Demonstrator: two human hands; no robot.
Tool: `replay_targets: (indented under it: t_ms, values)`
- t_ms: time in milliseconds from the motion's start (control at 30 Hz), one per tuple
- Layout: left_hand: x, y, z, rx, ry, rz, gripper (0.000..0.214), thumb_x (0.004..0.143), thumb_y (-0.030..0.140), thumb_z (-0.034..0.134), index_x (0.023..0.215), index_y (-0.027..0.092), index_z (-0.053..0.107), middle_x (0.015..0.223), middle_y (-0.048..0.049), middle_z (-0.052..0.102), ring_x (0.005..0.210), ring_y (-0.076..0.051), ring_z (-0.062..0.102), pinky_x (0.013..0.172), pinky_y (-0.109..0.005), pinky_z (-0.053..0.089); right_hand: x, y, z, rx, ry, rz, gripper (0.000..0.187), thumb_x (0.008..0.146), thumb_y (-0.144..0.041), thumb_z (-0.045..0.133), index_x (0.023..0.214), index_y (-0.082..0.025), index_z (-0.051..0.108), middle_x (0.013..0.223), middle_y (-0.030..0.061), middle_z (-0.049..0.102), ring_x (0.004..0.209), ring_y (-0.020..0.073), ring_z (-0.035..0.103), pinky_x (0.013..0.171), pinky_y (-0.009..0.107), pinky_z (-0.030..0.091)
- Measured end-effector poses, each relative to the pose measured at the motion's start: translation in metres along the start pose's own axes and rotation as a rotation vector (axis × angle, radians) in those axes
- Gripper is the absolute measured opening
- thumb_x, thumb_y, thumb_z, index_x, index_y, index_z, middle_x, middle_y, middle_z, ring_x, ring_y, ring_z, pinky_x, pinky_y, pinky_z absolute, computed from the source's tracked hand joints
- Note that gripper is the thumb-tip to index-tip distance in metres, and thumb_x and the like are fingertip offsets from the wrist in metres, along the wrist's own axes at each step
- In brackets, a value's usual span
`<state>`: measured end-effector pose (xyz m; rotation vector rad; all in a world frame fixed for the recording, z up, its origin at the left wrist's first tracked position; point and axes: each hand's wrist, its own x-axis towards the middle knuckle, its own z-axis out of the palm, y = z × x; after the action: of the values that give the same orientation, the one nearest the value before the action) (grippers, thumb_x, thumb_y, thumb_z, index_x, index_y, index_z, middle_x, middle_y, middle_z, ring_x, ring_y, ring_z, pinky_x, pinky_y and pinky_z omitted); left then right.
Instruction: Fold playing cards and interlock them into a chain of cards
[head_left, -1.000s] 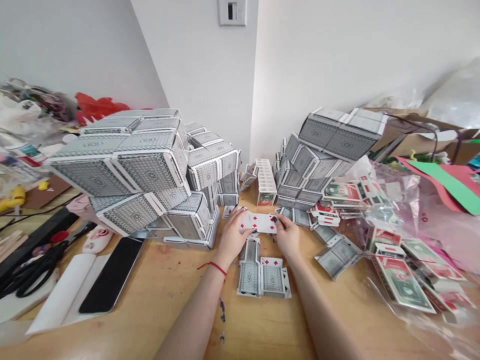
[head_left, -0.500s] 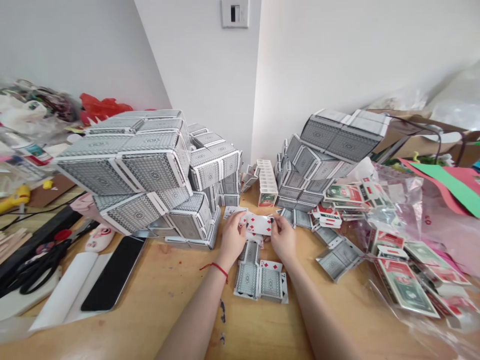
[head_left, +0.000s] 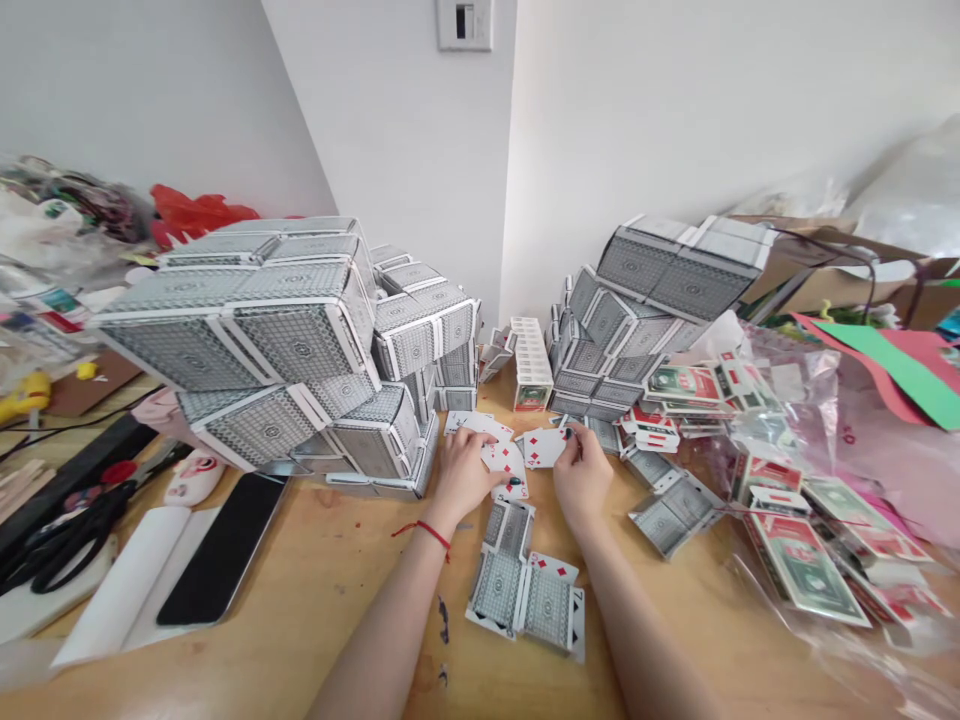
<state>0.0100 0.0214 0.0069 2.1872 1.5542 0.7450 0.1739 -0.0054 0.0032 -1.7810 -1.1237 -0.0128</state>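
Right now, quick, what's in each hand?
Left hand: closed, holding a playing card with red diamonds.
Right hand: closed, holding another diamond card.

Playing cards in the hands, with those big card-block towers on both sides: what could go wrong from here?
First, the right hand pinches a thin diamond card near its edge, so it might slip or bend. Second, the joined card pieces lie between the forearms, where a wrist could nudge them. Third, the right tower's top block juts past the blocks below, so a bump could perhaps topple it.
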Motion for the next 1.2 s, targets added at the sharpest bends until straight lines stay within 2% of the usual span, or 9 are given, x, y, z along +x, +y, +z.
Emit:
replay_targets:
  t_ms: [133,267,433,600,667,800,933,1100,1200]
  values:
    - [0.001,-0.001,0.002,0.015,0.035,-0.018,0.052,0.046,0.04,0.075,0.09,0.018,0.056,0.093,-0.0069,0.047,0.091,-0.025,0.044,0.082,-0.038,0.035,-0.001,-0.001,0.001,-0.016,-0.026,-0.009,0.028,0.08,-0.025,0.035,0.093,-0.018,0.059,0.084,0.0062,0.065,0.074,0.0188,0.059,0.067,0.027,0.041]
    - [0.001,-0.002,0.002,-0.023,0.067,-0.014,0.05,0.046,0.033,0.076,0.086,0.016,0.052,0.091,-0.0061,0.049,0.087,-0.022,0.047,0.078,-0.034,0.037,-0.001,-0.001,0.001,-0.011,-0.008,-0.001,0.028,0.08,-0.026,0.036,0.093,-0.017,0.059,0.084,0.0069,0.065,0.074,0.0194,0.059,0.066,0.027,0.041]
    - [0.003,-0.005,0.002,-0.29,0.005,-0.075,0.033,0.058,0.022,0.068,0.084,0.017,0.049,0.076,-0.0005,0.055,0.072,-0.015,0.052,0.068,-0.029,0.04,0.0,0.005,0.004,0.089,-0.054,0.061,0.027,0.079,-0.03,0.039,0.092,-0.017,0.058,0.078,0.007,0.065,0.067,0.0185,0.059,0.062,0.027,0.042]
    - [0.007,-0.004,0.001,-0.709,0.074,-0.205,0.021,0.066,0.018,0.058,0.084,0.016,0.047,0.073,-0.0006,0.057,0.066,-0.011,0.055,0.063,-0.025,0.043,0.002,0.006,0.01,0.357,-0.214,0.139,0.027,0.077,-0.037,0.044,0.088,-0.017,0.057,0.08,0.0066,0.064,0.071,0.0178,0.058,0.065,0.029,0.044]
    - [0.009,-0.003,0.0,-0.83,0.11,-0.243,0.02,0.064,0.019,0.059,0.08,0.015,0.047,0.071,-0.0005,0.057,0.065,-0.011,0.056,0.062,-0.024,0.044,0.002,0.002,0.011,0.518,-0.344,0.182,0.029,0.074,-0.041,0.048,0.087,-0.017,0.057,0.08,0.0066,0.064,0.072,0.0178,0.058,0.064,0.028,0.044]
    - [0.012,-0.005,0.001,-0.841,0.194,-0.256,0.018,0.063,0.018,0.06,0.075,0.014,0.048,0.069,0.0002,0.056,0.062,-0.01,0.054,0.06,-0.022,0.044,0.001,-0.007,0.01,0.755,-0.672,0.326,0.038,0.067,-0.046,0.057,0.089,-0.016,0.057,0.07,0.0042,0.064,0.056,0.0151,0.055,0.048,0.024,0.041]
    - [0.01,-0.007,0.003,-0.763,0.252,-0.227,0.014,0.065,0.019,0.059,0.075,0.015,0.05,0.071,0.0001,0.055,0.06,-0.008,0.051,0.058,-0.021,0.043,-0.001,-0.012,0.006,0.825,-0.822,0.391,0.041,0.063,-0.044,0.062,0.092,-0.016,0.059,0.068,0.0031,0.065,0.049,0.0127,0.052,0.043,0.022,0.037]
    - [0.009,-0.005,0.003,-0.843,0.244,-0.197,0.016,0.07,0.023,0.056,0.083,0.015,0.054,0.079,-0.0031,0.059,0.071,-0.012,0.056,0.067,-0.024,0.045,-0.001,-0.011,0.006,0.856,-0.797,0.393,0.031,0.061,-0.041,0.065,0.079,-0.016,0.062,0.068,0.0024,0.065,0.053,0.013,0.055,0.047,0.023,0.039]
    - [0.01,-0.004,0.002,-0.938,0.095,-0.216,0.022,0.07,0.026,0.058,0.087,0.013,0.058,0.086,-0.0067,0.063,0.077,-0.015,0.059,0.068,-0.026,0.047,0.0,-0.01,0.008,0.896,-0.69,0.406,0.029,0.064,-0.041,0.063,0.078,-0.016,0.059,0.066,0.0011,0.064,0.05,0.0108,0.053,0.046,0.021,0.038]
